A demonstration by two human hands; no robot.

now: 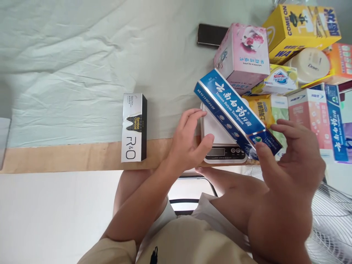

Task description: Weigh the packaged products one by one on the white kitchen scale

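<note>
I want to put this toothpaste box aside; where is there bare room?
The green cloth is bare left of the R&O box and beyond it, across to the phone; a narrower gap lies between that box and the left hand. The right side is crowded: pink box, yellow box and Dove tub sit close together.

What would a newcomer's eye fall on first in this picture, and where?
Probably the long blue toothpaste box, slanting over the white scale with one end in the right hand. Next come the pink box and the big yellow box at the upper right. A black-and-white box sits apart on the left.
</note>
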